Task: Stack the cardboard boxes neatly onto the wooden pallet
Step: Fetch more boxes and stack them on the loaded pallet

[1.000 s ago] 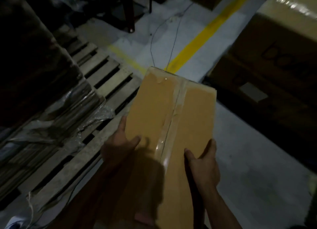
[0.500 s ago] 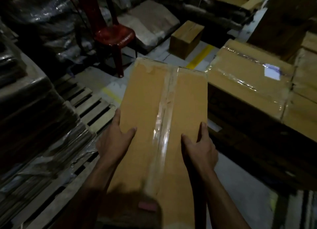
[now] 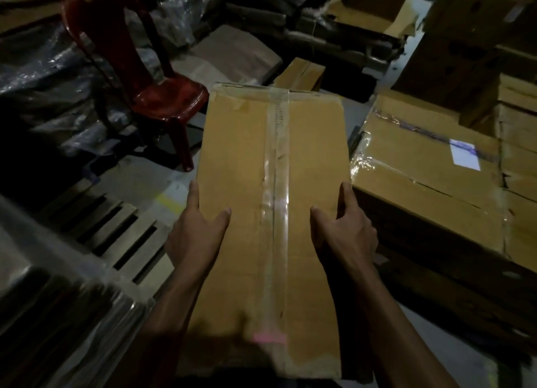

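I carry a long brown cardboard box (image 3: 247, 155) with a strip of clear tape down its middle, held out in front of me. My left hand (image 3: 194, 230) grips its left edge, thumb on top. My right hand (image 3: 345, 230) grips the right edge, thumb also on top. The wooden pallet (image 3: 116, 230) lies low at the left, its slats partly showing, with a plastic-wrapped stack (image 3: 49, 306) covering its near part.
A red plastic chair (image 3: 145, 77) stands ahead on the left. Large taped cardboard boxes (image 3: 430, 167) sit on the right, with more boxes (image 3: 465, 39) piled behind. A small box (image 3: 299, 74) stands beyond the carried one. Wrapped dark bundles fill the back.
The view has lifted from the floor and yellow line toward the chair and stacked boxes. The box has stayed in both hands, now held higher and squarer to me.
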`<state>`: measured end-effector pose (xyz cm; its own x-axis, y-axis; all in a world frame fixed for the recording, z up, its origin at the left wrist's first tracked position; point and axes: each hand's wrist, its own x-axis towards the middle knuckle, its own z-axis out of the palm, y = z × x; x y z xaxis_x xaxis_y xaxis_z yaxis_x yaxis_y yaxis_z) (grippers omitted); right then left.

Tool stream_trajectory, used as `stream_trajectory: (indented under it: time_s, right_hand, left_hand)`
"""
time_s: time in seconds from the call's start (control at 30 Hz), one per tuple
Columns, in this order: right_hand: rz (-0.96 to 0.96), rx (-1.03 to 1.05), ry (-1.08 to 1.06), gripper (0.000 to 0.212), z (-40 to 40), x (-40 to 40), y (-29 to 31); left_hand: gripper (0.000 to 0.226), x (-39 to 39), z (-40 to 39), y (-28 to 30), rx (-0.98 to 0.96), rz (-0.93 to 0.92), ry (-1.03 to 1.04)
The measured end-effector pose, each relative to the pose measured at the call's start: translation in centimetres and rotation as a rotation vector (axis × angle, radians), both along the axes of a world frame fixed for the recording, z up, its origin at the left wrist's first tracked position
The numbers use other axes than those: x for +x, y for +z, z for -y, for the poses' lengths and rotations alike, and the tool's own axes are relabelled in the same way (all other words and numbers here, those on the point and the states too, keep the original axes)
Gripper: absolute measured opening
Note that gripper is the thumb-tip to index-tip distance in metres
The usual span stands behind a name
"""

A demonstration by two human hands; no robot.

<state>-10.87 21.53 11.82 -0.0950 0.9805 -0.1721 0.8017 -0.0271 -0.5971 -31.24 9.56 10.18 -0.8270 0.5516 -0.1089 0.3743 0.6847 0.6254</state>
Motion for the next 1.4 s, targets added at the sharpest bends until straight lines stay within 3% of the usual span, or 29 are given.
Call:
stream_trajectory:
  time_s: [0.47, 0.7, 0.93, 1.4]
  right_hand:
    - [-0.065, 0.027, -0.043, 0.083, -18.1, -15.0, 0.6]
    - [-0.05, 0.015, -0.044, 0.08, -34.0, -21.3, -1.1]
    - [-0.071, 0.06, -0.085, 0.078, -49.6, -25.3, 2.0]
    - [-0.075, 0.065, -0.449, 0.082, -71.1, -28.7, -0.1]
  left_hand:
    - [0.088, -16.3, -19.7, 1.2, -0.033, 0.021, -0.074]
    - [0.084, -22.3, -36.1, 0.8, -0.055, -0.031, -0.107]
    - [0.085, -27.0, -52.3, 3.8, 0.008, -0.035, -0.157]
    - [0.082, -32.4, -81.6, 0.6, 0.048, -0.003, -0.487]
